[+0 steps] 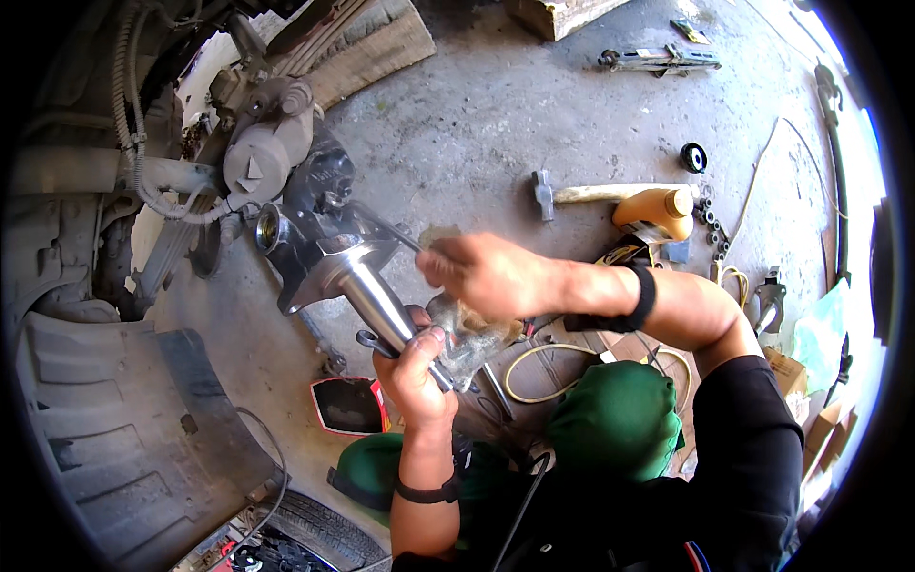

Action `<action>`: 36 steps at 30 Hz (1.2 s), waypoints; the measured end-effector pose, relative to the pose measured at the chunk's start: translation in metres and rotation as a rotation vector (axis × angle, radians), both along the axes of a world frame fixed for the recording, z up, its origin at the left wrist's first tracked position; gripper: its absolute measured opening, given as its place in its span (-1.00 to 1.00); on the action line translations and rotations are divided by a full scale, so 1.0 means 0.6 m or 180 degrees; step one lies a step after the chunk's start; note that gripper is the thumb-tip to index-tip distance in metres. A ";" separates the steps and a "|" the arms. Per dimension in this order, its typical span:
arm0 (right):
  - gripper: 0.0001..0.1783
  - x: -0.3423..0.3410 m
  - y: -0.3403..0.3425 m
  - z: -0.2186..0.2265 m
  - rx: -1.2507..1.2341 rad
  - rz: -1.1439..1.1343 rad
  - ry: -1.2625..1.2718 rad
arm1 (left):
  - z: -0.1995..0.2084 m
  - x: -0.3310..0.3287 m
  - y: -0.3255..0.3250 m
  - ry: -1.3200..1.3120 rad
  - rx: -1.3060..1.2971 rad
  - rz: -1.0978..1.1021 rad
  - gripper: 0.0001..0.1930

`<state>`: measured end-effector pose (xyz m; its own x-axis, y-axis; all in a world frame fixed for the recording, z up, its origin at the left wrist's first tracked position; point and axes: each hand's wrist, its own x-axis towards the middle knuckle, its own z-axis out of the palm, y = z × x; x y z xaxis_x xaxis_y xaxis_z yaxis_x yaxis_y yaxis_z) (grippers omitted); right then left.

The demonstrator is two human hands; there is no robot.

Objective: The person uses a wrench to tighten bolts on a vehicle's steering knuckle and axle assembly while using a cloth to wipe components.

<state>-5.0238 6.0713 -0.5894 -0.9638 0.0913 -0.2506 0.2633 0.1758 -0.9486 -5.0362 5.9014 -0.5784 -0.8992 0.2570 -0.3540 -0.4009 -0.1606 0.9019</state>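
Observation:
A shiny metal spindle (374,303) slants down from a dark steering knuckle (319,253) on the vehicle at the left. My left hand (419,377) is closed around the spindle's near end, its thumb beside a crumpled grey rag (467,353). A small dark loop-shaped part (367,338) sticks out next to those fingers. Above the rag, my right hand (496,276) is closed, slightly smeared by motion. From its fingers a thin dark rod (386,226) runs toward the knuckle; its far end is hard to make out.
A sledgehammer (543,195) and an orange bottle (658,214) are on the concrete floor, right of my right hand. Nearby lie a black ring (694,157) and several nuts. A scissor jack (662,61) lies at the back. A mudguard (143,419) hangs at the left.

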 end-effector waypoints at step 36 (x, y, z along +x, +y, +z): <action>-0.77 -0.125 0.001 0.207 -0.3344 0.0393 -0.1074 | 0.007 -0.001 0.001 -0.0252 0.0158 0.0037 -0.82</action>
<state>-5.0989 6.0720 -0.4654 -0.8193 -0.4124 -0.3984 0.5723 -0.6307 -0.5241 -5.0366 5.9021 -0.5742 -0.8719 0.2658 -0.4113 -0.4686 -0.2093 0.8582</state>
